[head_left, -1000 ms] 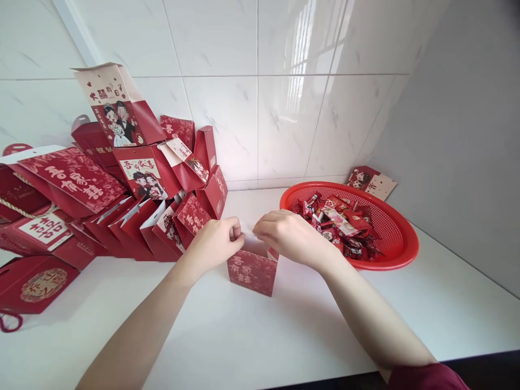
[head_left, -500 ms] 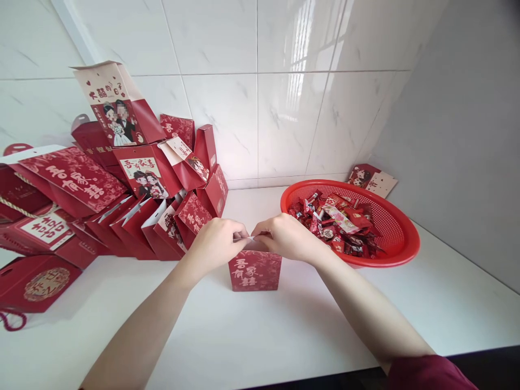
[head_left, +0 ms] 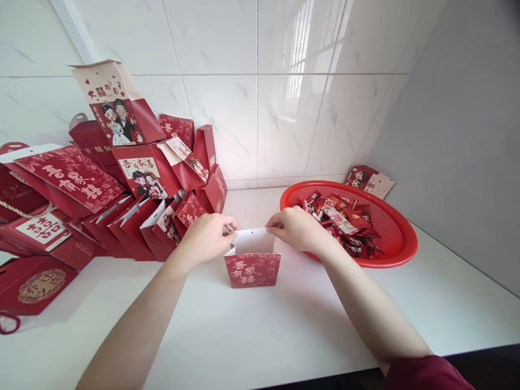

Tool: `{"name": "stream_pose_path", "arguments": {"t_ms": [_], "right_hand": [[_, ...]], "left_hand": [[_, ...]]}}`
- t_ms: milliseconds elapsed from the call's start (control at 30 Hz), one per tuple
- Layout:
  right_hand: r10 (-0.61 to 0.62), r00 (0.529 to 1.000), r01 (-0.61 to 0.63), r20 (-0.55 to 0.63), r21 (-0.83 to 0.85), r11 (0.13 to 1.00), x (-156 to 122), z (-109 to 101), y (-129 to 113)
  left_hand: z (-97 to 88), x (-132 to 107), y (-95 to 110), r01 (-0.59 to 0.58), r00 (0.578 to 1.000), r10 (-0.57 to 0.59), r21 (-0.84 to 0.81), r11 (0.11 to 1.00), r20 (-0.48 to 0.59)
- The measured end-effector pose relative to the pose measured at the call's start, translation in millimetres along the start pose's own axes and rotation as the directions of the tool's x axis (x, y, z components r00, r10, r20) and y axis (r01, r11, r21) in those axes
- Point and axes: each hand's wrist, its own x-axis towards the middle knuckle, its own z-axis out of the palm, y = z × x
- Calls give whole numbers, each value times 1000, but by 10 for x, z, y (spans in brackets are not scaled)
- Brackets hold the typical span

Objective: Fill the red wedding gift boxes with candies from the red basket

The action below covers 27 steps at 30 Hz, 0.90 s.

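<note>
A small red paper gift bag with pale lettering stands upright on the white counter, its mouth spread and its white inside showing. My left hand pinches the top left corner of its back panel. At the opposite corner, my right hand grips the same panel between thumb and fingers. A small punched hole shows in that panel between the two hands. Behind my right hand is a red plastic basket of wrapped candies. What lies at the bottom of the bag cannot be seen.
At the left, several red gift bags and boxes are stacked against the tiled wall. A bag with a printed couple tops the pile. Another patterned box lies behind the basket. A grey panel borders the counter at right.
My hands have moved apart from the middle of the bag's top edge to its two corners. The bag's mouth has widened, exposing the white inside.
</note>
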Motion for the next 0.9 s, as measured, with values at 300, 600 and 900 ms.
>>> {"name": "stream_pose_path", "arguments": {"t_ms": [300,600,900], "right_hand": [[-202,926,110,-319,-283,953,-43,111,-58],[-100,922,42,-375,-158,987,10,8,49],[-111,988,123,-111,105,987,-15,-189,195]], "left_hand": [[117,-73,141,-166,914,255,283,945,-315],[71,-69,34,-206,928,311,411,888,-207],[61,-59,32,-245,968,239,91,965,72]]}}
